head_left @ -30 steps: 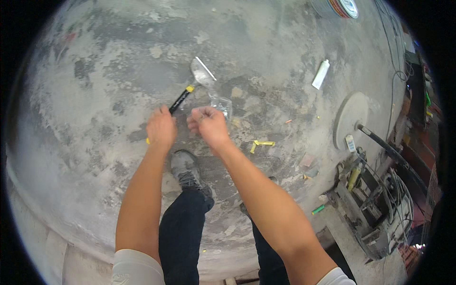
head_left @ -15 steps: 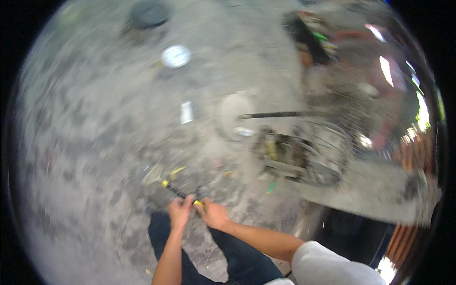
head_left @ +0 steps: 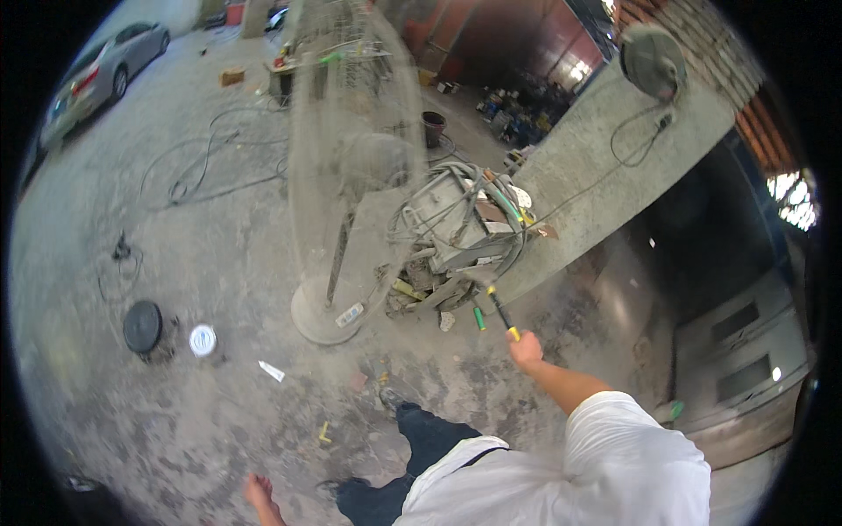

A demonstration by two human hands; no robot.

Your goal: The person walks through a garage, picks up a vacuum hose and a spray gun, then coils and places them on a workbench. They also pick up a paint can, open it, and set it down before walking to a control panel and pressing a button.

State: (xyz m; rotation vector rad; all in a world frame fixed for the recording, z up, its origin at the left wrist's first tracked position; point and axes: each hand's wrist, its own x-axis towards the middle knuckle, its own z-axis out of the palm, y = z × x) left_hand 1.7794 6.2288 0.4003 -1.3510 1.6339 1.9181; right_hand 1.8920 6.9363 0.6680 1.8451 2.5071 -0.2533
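Scraper (head_left: 496, 304) sits right of frame centre; right hand (head_left: 526, 349) has fingers wrapped round the handle's (head_left: 503, 316) yellow end. Probably light, stiff, not fragile. Best grip: handle, off the blade. Left hand (head_left: 258, 488), lower left: can't tell finger state.

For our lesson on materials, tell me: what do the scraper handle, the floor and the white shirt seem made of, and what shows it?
Scraper handle: probably plastic or rubber, from its black-and-yellow colouring; finish too small to judge.
Floor: likely concrete, matt, given its grey blotches.
White shirt: matt, soft fabric, shown by its folds; fibre unclear.
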